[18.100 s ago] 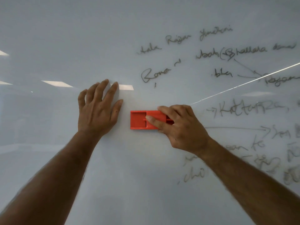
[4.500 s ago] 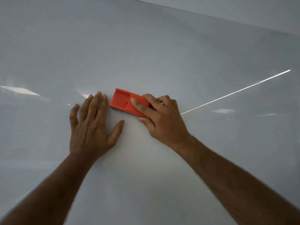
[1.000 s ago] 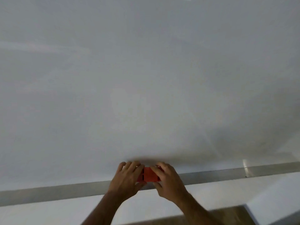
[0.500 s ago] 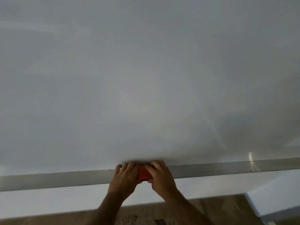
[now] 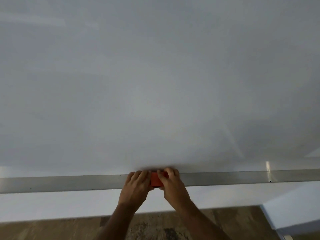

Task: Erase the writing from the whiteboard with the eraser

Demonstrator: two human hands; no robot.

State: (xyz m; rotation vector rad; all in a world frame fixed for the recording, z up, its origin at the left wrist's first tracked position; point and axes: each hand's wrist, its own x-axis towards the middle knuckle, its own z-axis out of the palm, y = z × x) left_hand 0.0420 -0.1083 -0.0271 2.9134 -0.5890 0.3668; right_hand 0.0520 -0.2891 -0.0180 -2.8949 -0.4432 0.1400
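eraser at the tray, board looks clean

the whiteboard [image 5: 155,84] fills nearly the whole view and shows no writing, only soft smears of glare. at its lower edge runs a metal tray [image 5: 69,183], and there, near the middle, the red eraser [image 5: 155,179] sits between both hands. the left hand [image 5: 136,186] cups its left side with fingers curled over the tray edge; the right hand [image 5: 173,186] closes on its right side, fingertips over the top. so both hands are folded narrow around the eraser, though the picture is blurred and i cannot tell how firmly each one grips, or whether the eraser already rests on the tray or is only held against it. below are a pale wall and a brown patterned floor [image 5: 155,227].

judging from this, the wiping seems done and the eraser is being parked.

what could go wrong: the tray looks shallow, so an eraser set too near the front lip, or let go while tilted, could tip off and drop to the floor. fingers dragging across the board on the way out could leave smudges. faint marks outside this view, or hidden by glare, could be missed if the board is not checked.
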